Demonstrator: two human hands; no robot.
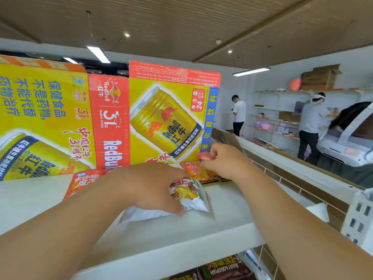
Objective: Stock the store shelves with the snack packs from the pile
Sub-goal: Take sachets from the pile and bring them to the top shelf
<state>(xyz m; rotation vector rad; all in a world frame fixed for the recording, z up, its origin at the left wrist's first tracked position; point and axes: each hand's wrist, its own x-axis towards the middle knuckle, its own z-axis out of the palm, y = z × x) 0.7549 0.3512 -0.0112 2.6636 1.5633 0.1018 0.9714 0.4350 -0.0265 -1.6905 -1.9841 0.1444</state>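
My left hand (153,184) curls round a white snack pack (191,197), holding it low on the shelf (181,235), I think to set it in line. My right hand (224,160) pinches an orange pack (198,170) just beyond, likely squaring it against the Red Bull cartons (167,118) behind my fingertips. My left wrist half covers a red pack (82,184); the pile is out of sight

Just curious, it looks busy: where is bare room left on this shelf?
Front-left shelf, below the yellow carton, left of the red pack, is bare. So is the front strip below the white pack. Crowded: back right, where the right hand pinches orange packs.
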